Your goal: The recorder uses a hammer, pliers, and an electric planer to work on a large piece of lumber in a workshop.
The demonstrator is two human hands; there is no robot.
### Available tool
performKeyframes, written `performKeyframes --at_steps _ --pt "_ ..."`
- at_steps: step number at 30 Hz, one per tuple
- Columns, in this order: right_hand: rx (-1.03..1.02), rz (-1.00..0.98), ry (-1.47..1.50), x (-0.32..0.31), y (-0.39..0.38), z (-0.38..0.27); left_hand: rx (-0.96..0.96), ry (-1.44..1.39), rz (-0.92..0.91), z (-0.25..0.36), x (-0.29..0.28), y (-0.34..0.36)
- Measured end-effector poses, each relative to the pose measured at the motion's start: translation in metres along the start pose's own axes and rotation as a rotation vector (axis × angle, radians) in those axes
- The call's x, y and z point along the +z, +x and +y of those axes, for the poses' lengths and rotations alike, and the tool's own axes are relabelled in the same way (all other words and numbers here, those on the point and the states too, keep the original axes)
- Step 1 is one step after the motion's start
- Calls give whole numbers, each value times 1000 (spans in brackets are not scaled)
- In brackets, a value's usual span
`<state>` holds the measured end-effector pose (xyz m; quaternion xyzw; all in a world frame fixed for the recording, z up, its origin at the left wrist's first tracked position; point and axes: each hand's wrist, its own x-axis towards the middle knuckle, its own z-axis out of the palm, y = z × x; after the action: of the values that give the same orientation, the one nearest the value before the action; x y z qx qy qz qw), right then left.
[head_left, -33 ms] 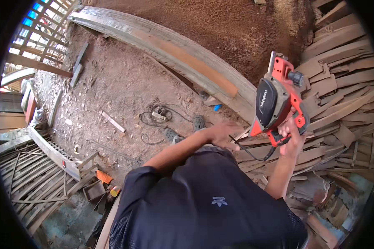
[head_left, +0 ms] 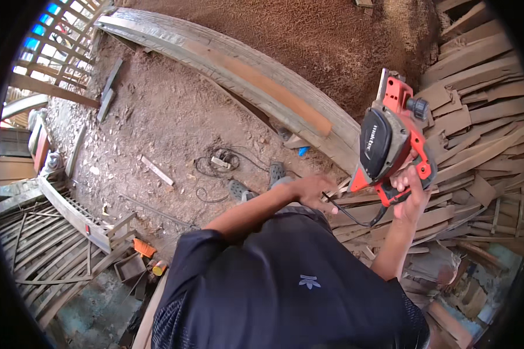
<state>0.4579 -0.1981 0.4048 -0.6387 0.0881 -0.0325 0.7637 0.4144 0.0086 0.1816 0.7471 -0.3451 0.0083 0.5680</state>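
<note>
A red and black electric planer (head_left: 384, 139) is held up at the right, tilted, its front knob facing away to the upper right. My right hand (head_left: 412, 185) is closed around its rear handle. The black power cord (head_left: 355, 220) loops from the handle's lower end toward my left hand (head_left: 313, 192). The fingers of that hand are bent around the cord in front of my waist, and part of the grip is hidden. Beyond the hands lies a long wooden beam (head_left: 256, 84) with a smooth brown strip along it.
Stacked thin boards (head_left: 477, 122) fill the right side. Coiled cable with a socket block (head_left: 220, 161) lies on the dirt floor near my shoes (head_left: 278, 170). Wood slats (head_left: 46, 250), an orange brush-like item (head_left: 144, 248) and a wooden box (head_left: 130, 268) are at the lower left.
My left hand's fingers have drawn in around the cord. The planer and my right hand have shifted very slightly to the right.
</note>
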Motion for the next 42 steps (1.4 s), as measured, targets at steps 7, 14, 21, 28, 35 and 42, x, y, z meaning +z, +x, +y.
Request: performKeyframes --at_steps 7,14,21,28,35,42 --pt "171 -299 -525 -32 29 -20 -836 98 -190 -44 -47 -120" --pt "283 -644 -868 -65 75 20 -870 416 317 21 -52 -126" --pt "216 -824 -889 -71 98 60 -1097 316 509 30 -9 -117" --pt "139 -936 -975 -23 111 60 -1101 270 640 23 -1 -143" --pt "-43 -971 -939 39 128 73 -1146 308 778 15 -22 -154" --pt "-140 -958 -927 112 140 88 -1235 245 836 8 -47 -184"
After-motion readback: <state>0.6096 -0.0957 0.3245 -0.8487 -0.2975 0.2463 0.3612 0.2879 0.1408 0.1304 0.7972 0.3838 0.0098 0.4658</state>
